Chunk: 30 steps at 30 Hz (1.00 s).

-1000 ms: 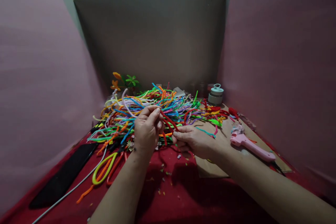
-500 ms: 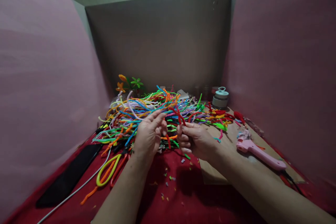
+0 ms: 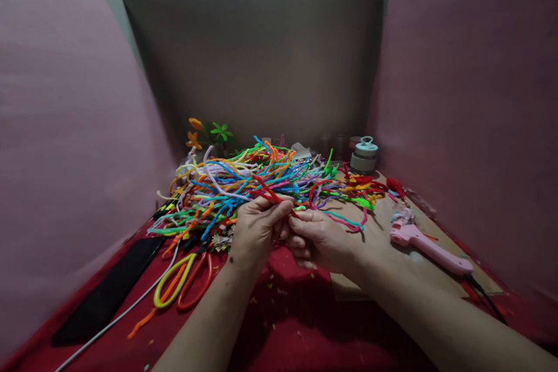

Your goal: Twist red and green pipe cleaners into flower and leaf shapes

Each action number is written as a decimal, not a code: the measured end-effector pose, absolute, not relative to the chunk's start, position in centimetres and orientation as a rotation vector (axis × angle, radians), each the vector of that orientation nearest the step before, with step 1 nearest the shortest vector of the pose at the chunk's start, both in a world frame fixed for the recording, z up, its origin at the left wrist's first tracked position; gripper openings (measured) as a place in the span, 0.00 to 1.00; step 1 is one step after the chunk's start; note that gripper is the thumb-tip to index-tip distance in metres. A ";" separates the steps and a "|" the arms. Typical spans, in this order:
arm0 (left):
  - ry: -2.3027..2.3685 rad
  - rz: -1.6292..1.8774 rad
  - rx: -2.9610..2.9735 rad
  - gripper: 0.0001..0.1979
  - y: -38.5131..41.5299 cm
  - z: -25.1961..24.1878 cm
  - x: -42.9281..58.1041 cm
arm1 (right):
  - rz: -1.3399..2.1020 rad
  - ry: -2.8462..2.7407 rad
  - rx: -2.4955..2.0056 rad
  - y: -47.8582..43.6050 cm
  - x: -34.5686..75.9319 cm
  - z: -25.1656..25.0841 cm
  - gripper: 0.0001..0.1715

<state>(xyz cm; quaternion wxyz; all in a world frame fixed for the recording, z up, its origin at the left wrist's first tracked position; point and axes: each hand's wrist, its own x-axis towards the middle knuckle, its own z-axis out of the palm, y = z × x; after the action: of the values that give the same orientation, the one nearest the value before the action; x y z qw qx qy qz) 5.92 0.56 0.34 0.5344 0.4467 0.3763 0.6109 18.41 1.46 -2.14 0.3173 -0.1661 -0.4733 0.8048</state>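
1. The left hand (image 3: 259,226) has its thumb and fingers pinched narrow on a red fuzzy stem (image 3: 267,189).
2. The right hand (image 3: 320,238), just beside it, has its thumb and forefinger closed at the lower end of that stem; its other fingers are curled.
3. The red stem is between the hands, its free part pointing far and left, in front of a heap of coloured fuzzy stems (image 3: 231,170).
4. On the right, a pink glue gun (image 3: 429,249) lies on cardboard (image 3: 381,232); a lidded jar (image 3: 364,157) stands at the far right.
5. On the near left are a yellow loop (image 3: 164,304), a red loop (image 3: 189,306), a white cord (image 3: 117,321) and a flat black object (image 3: 107,293), on red cloth (image 3: 279,337).
6. Far left, an orange flower (image 3: 194,140) stands near a green flower (image 3: 221,132), just behind the heap.
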 end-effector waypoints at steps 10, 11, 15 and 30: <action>0.908 1.469 1.121 0.09 0.3 0.5 5.5 | 2.269 -1.092 -0.316 1.7 18.9 -2.4 0.23; 0.890 1.476 1.106 0.08 0.4 0.6 5.3 | 2.330 -1.027 -0.306 1.9 19.1 -2.4 0.24; 0.892 1.448 1.066 0.09 0.6 0.9 5.0 | 2.387 -0.840 -0.307 2.0 19.0 -2.6 0.13; 1.174 1.740 1.240 0.10 0.5 0.5 5.9 | 2.097 -0.993 -0.551 1.3 17.1 -2.8 0.08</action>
<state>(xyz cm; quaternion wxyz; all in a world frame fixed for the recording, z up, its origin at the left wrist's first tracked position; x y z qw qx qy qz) 5.89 0.48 0.47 0.3447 0.4776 0.4520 0.6699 17.12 1.32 -2.79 0.3696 -0.2148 -0.3868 0.8171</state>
